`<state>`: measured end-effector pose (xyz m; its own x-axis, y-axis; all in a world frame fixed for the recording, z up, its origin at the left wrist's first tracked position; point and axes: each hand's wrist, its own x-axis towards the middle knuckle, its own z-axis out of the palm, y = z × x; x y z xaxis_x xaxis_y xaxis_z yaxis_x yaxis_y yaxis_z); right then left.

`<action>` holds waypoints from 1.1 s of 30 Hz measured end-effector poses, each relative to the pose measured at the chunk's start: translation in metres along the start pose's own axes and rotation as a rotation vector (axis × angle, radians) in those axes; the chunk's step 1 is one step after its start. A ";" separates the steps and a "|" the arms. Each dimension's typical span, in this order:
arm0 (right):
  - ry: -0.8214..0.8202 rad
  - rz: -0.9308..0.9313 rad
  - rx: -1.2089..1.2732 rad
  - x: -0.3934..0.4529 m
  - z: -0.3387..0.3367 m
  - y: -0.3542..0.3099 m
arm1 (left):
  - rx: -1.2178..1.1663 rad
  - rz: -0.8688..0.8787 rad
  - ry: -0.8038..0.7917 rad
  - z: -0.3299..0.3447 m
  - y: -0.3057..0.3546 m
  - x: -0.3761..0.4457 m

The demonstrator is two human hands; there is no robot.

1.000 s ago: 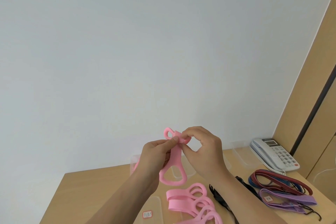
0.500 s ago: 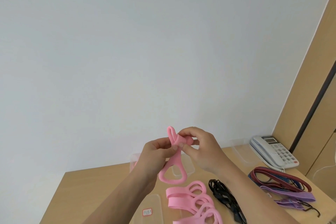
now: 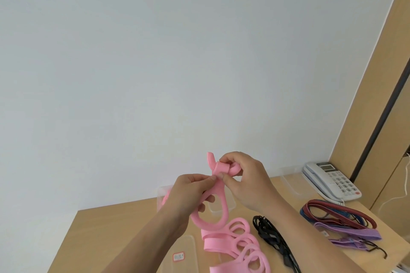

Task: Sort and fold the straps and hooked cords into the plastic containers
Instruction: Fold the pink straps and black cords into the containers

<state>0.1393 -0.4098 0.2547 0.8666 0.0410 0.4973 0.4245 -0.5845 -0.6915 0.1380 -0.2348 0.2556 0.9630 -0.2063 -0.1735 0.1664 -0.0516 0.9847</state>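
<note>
My left hand [image 3: 189, 191] and right hand [image 3: 245, 180] are bare, with no gloves, rings or watch showing. Both forearms are bare too, running in from the lower edge of the frame with no sleeve reaching into view. My fingernails are short and unpainted.

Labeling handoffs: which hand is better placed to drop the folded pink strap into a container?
Probably left hand: it holds the pink strap by its body, just above the clear container. Right hand only pinches the folded end.
</note>
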 end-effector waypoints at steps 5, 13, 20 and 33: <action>0.107 -0.118 -0.015 -0.001 0.002 -0.003 | -0.096 -0.006 -0.027 -0.004 0.001 -0.001; 0.187 -0.200 -0.022 -0.002 0.008 -0.004 | -0.256 -0.006 -0.030 -0.003 0.000 -0.002; 0.214 -0.246 -0.021 -0.004 0.012 -0.003 | -0.401 -0.059 -0.078 -0.012 -0.004 0.002; 0.081 -0.202 0.058 -0.009 0.030 -0.015 | -0.453 -0.049 -0.144 -0.022 -0.013 -0.002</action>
<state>0.1326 -0.3772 0.2447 0.7395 0.0855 0.6677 0.6036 -0.5231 -0.6017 0.1388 -0.2126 0.2438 0.9178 -0.3495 -0.1884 0.3171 0.3595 0.8776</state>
